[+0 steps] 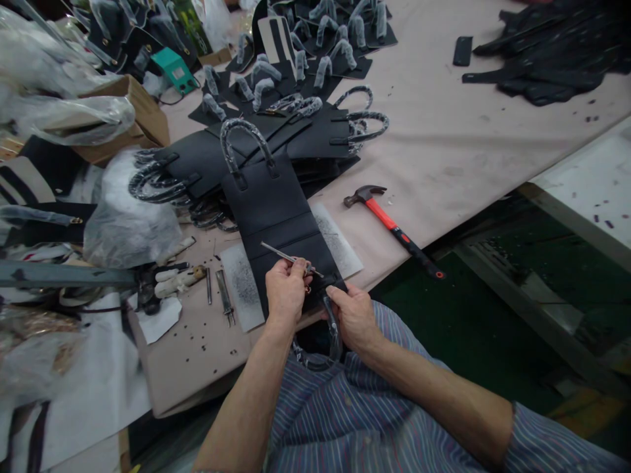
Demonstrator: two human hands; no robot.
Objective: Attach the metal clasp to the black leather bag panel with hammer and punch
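A long black leather bag panel (pixel 283 213) lies over the table's near edge, with a plastic-wrapped handle at each end. My left hand (pixel 286 287) is closed around a thin metal tool (pixel 277 251), its tip by the near handle's base; the tool's exact kind is unclear. My right hand (pixel 353 314) pinches the panel's near edge beside the wrapped near handle (pixel 334 325). Under the panel sits a pale board (pixel 338 240), showing on both sides. A claw hammer (pixel 389 225) with a red and black grip rests to the right, its handle end past the table edge.
More black panels with wrapped handles (pixel 315 135) are piled behind. A two-pronged punch (pixel 225 299) and a metal rod (pixel 208 286) lie at left, near a plastic bag (pixel 131 213). A black leather heap (pixel 547 59) and a phone-like black object (pixel 462 51) are far right.
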